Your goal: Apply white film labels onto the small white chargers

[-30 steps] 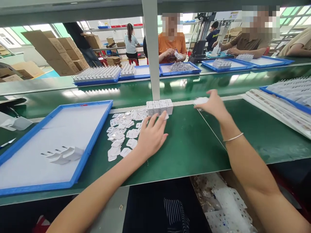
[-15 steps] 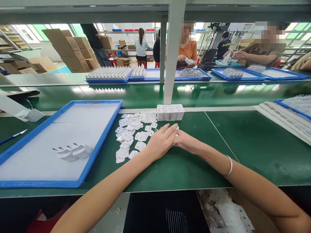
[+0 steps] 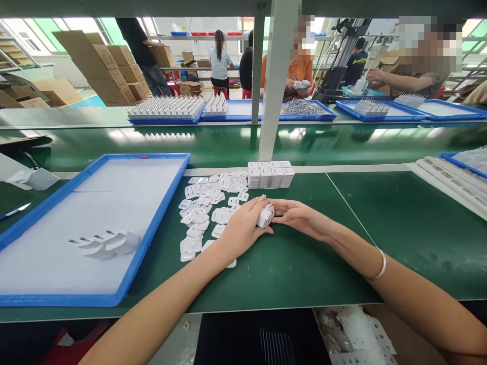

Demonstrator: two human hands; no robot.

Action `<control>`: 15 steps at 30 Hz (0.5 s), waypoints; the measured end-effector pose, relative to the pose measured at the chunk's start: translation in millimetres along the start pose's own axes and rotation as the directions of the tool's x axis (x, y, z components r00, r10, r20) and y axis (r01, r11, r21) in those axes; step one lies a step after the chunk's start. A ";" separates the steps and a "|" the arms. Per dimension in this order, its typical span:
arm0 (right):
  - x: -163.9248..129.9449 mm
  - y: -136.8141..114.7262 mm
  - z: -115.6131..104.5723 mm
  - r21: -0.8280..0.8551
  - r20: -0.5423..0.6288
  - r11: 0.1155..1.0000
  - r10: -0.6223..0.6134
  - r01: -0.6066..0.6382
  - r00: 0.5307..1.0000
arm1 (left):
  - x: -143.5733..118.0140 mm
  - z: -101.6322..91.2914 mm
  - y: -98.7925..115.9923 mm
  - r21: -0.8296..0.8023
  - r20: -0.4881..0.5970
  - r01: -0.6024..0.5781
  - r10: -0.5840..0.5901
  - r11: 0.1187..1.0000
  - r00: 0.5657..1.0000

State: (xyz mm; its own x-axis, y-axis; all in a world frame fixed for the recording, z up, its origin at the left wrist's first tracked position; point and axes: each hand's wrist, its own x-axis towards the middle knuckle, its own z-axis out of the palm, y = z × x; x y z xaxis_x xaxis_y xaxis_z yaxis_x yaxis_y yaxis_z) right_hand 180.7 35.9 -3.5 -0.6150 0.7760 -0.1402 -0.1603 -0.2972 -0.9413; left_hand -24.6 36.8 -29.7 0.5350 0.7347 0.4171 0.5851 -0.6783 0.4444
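Left hand (image 3: 243, 228) and right hand (image 3: 300, 217) fingers grasp a smooth, rounded white plastic plug (image 3: 265, 216), its underside hidden, above the green worktop (image 3: 304, 263).

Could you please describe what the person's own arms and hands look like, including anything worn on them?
Both arms are bare up to the bottom edge of the picture, with no sleeves, gloves or finger cots in view. The left hand wears no ring, watch or band that I can see. The right hand is likewise ungloved, and a thin silver bangle circles its wrist.
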 end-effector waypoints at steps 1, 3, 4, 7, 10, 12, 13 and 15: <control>-0.1 0.9 0.9 0.016 0.005 1.000 -0.009 0.009 1.000 | -0.3 0.5 -0.6 0.009 -0.009 0.016 -0.016 1.000 1.000; -1.1 2.2 2.8 0.063 -0.005 0.998 -0.030 0.031 1.000 | -0.2 -0.7 -1.7 0.019 -0.024 0.039 -0.039 0.999 0.999; -1.8 2.4 3.7 0.090 -0.021 0.995 -0.041 0.043 0.999 | 0.3 -2.5 -2.3 0.018 -0.027 0.045 -0.045 0.999 0.999; -4.1 2.0 5.9 0.119 -0.077 0.990 -0.060 0.069 0.995 | 4.0 -10.6 -5.0 -0.030 0.002 0.043 -0.043 0.999 0.999; -4.4 1.5 6.8 0.085 -0.120 0.994 -0.061 0.071 0.991 | 8.8 -18.5 -7.5 -0.137 0.009 0.070 -0.069 0.988 0.998; -3.6 1.7 6.4 0.074 -0.207 0.994 -0.059 0.075 0.977 | 10.9 -22.0 -7.1 -0.235 -0.026 0.090 -0.099 0.968 0.995; -3.1 1.8 5.9 0.057 -0.271 0.994 -0.070 0.088 0.960 | 11.5 -23.3 -5.7 -0.295 -0.036 0.090 -0.106 0.951 0.994; -2.5 1.7 4.8 -0.016 -0.389 0.991 -0.128 0.132 0.912 | 11.6 -25.1 -0.7 -0.417 -0.006 0.082 -0.093 0.905 0.996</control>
State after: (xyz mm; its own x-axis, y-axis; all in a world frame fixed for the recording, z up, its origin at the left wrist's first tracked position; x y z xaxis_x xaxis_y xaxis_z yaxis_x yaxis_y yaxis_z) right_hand 178.2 30.8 -3.3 -0.2398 0.9625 -0.1270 -0.2276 -0.1829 -0.9564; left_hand -34.0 45.6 -5.3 0.4743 0.7947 0.3788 0.3196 -0.5564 0.7670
